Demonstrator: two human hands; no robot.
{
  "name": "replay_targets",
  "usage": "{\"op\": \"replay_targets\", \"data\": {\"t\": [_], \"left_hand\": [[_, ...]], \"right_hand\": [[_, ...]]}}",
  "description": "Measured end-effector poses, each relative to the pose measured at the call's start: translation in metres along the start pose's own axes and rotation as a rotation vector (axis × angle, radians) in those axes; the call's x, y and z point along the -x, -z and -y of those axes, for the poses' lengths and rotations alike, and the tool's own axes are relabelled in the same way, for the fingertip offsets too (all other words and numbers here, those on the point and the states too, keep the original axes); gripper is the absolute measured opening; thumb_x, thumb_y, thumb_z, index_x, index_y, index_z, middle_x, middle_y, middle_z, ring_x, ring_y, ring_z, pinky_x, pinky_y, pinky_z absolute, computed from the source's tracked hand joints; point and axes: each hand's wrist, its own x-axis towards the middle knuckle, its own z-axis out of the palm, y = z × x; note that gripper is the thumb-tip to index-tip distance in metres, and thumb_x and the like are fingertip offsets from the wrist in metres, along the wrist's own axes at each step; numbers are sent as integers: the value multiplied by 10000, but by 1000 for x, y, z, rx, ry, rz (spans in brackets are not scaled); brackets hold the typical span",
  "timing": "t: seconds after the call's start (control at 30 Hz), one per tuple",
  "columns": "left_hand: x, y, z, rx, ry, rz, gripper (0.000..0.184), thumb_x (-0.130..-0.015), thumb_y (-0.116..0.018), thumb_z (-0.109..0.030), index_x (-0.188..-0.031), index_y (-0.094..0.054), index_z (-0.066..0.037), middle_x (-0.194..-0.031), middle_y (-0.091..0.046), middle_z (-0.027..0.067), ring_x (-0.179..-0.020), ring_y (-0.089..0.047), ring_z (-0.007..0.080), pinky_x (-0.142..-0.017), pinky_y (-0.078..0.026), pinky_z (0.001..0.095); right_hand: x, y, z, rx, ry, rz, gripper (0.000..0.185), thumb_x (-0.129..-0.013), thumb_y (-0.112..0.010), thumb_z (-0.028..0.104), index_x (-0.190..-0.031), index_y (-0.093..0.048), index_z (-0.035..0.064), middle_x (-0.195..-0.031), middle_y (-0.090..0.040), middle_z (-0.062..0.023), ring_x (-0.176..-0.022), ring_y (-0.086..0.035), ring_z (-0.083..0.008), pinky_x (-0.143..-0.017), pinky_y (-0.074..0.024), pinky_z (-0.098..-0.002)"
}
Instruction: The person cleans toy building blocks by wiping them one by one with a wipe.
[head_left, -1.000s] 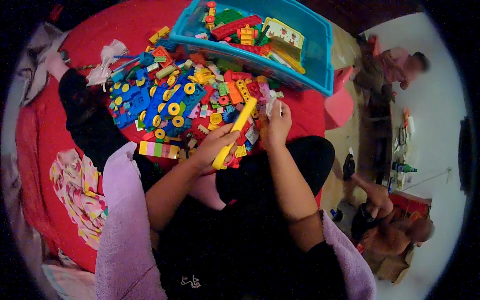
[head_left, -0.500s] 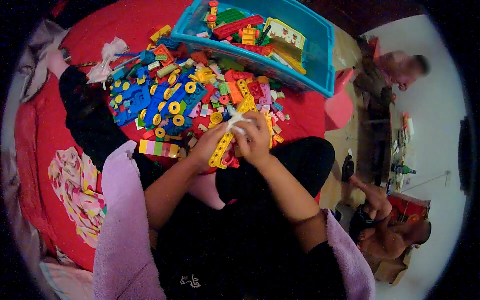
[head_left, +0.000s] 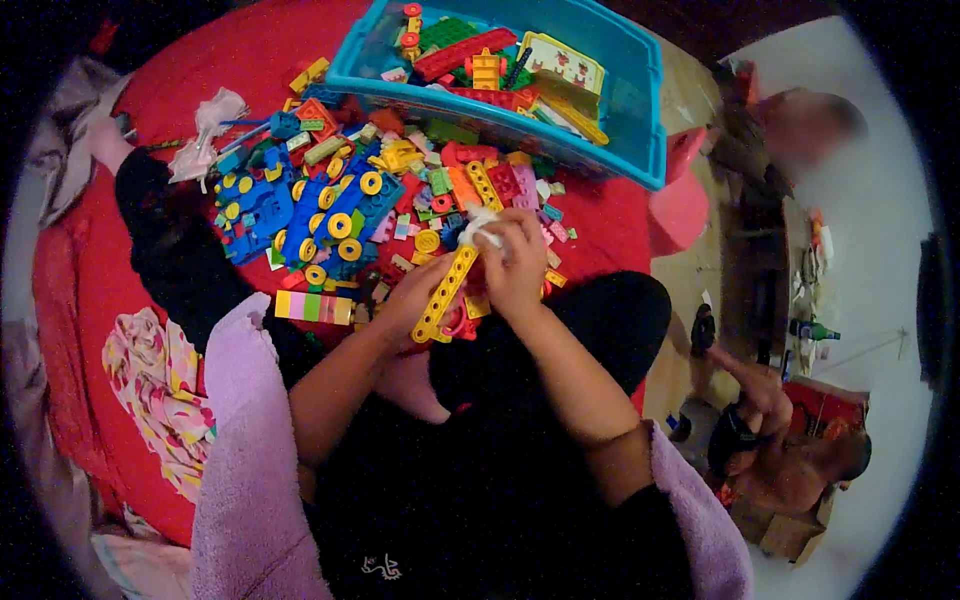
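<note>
A yellow toy beam with a row of holes [head_left: 443,297] slants upward in front of me. My left hand [head_left: 408,298] is closed on its lower part from the left side. At its upper end my right hand [head_left: 514,264] pinches a crumpled white wipe or cloth [head_left: 482,226], pressed round the beam. Beyond my hands lies a heap of building blocks, with blue wheeled pieces [head_left: 327,205] and a yellow round piece [head_left: 427,240] in it. Another yellow holed strip [head_left: 483,187] lies just past the wipe. My fingers partly hide the beam and the wipe.
A blue plastic bin [head_left: 345,75] with several blocks stands at the far side of the red cloth [head_left: 180,270]. A striped block stack [head_left: 313,307] sits left of my hands. A pink stool [head_left: 678,212] is beyond the edge; two people sit at right.
The white wipe now bunches tighter around the beam's upper end, and my right hand has shifted slightly. My left hand keeps its hold. The view has moved a little.
</note>
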Motion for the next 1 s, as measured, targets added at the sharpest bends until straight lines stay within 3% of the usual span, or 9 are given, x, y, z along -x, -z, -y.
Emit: {"op": "replay_targets", "data": {"t": [0.07, 0.17, 0.27, 0.37, 0.47, 0.6, 0.83, 1.0], "left_hand": [[-3, 9, 5, 2, -16, 82, 285, -926, -367, -333, -1015, -482, -88, -633, -491, 19, -473, -478, 104, -387, -390, 224], [7, -15, -8, 46, -7, -285, 265, -925, -363, -317, -1007, -484, -96, -653, -510, 22, -485, -490, 106, -388, -389, 221], [-5, 5, 3, 84, 8, -99, 272, -926, -360, -320, -1016, -484, -95, -627, -505, 23, -477, -490, 101, -387, -392, 220], [-5, 2, 0, 50, -25, -14, 292, -929, -359, -332, -1048, -479, -94, -618, -501, 23, -454, -479, 101, -381, -387, 219], [1, -11, -4, -7, 27, -80, 312, -931, -363, -340, -1078, -477, -90, -605, -494, 22, -423, -456, 99, -375, -374, 216], [0, -8, 1, 10, 12, -46, 330, -927, -375, -342, -1105, -479, -84, -620, -508, 21, -426, -460, 94, -377, -371, 213], [-5, 9, 5, 6, -71, -77, 309, -911, -404, -355, -1026, -520, -93, -695, -543, 20, -496, -509, 95, -399, -391, 202], [-8, -2, 7, 189, -23, -264, 287, -884, -463, -366, -997, -532, -111, -801, -574, 26, -683, -578, 140, -556, -478, 293]], "right_hand": [[13, -3, 7, -12, 56, 101, 128, -676, -633, 19, -795, -587, 22, -886, -511, -138, -803, -535, -286, -708, -437, -334], [22, -3, 10, -78, 154, 172, 140, -672, -626, 9, -805, -588, 27, -908, -512, -145, -814, -538, -288, -721, -439, -341], [20, -5, 8, -40, 245, 176, 146, -675, -622, 8, -815, -586, 28, -926, -512, -157, -830, -539, -294, -731, -440, -349], [12, -6, 3, 11, 128, 31, 130, -687, -620, 20, -810, -577, 18, -925, -518, -156, -855, -535, -298, -752, -430, -356], [-3, 0, -9, 51, -33, -65, 122, -697, -619, 38, -807, -574, 11, -924, -518, -155, -864, -529, -297, -757, -423, -354], [-9, -1, -12, 77, -68, -129, 114, -706, -617, 53, -797, -569, 4, -917, -516, -151, -854, -523, -295, -743, -418, -353], [27, -10, 16, -41, 156, 182, 163, -661, -622, 17, -818, -582, 32, -907, -519, -149, -826, -532, -307, -712, -442, -346], [41, -9, 33, -193, 278, 323, 240, -619, -633, -7, -846, -582, 53, -902, -532, -129, -804, -542, -293, -677, -455, -339]]}}
